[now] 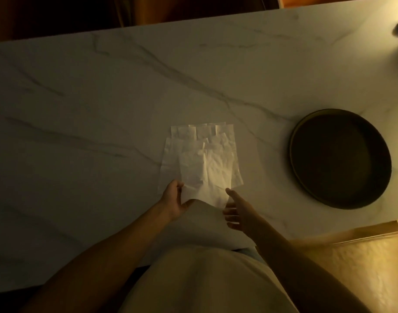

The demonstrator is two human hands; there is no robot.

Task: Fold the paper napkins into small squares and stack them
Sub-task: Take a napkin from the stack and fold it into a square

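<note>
Napkins (200,159) overlap dimly; left hand (174,199) pinches one, edges indistinct.

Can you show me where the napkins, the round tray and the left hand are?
paper napkins (200,154), head view, on the crumpled middle of the pile.
round dark tray (293,141), head view, on its left rim.
left hand (174,197), head view, on the palm.

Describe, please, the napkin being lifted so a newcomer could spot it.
On the marble table, left of the dark round tray, lies a spread of napkins. The top napkin is the one whose near edge the left hand grips, raised off the rest.
</note>
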